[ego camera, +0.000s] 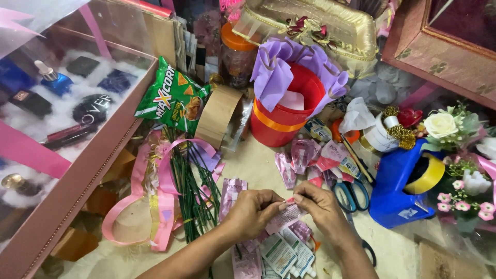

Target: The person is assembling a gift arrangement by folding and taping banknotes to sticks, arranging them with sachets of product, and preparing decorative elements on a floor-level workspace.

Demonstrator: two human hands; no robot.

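- Here the pink-and-white sachet sits pinched between both hands, just above the bench, its upper edge caught at the fingertips.
- The left hand has its grip pressed together on the sachet's near-left side, thumb over the front.
- The right hand pinches the top right corner, fingers curled tight over it.
- Directly beneath the grip lie more sachets, white and pink ones overlapping in a loose heap; some are partly hidden by the wrists.
- Just beyond the grip, further pink sachets are scattered toward a red bucket lined with lilac paper.
- To the right of the grip lie blue-handled scissors, and past them a blue tape dispenser with a yellow roll.
- To the left of the grip are green stems tied with pink ribbon, a green snack bag farther off, and a pink display box at the far left.
- Risk, as I judge it: if the two grips pull apart, the sachet could tear unevenly and spill onto the heap below.
- The slick foil may also slip from the fingertips and vanish among its lookalikes.
- An elbow swinging right could nudge the scissors.
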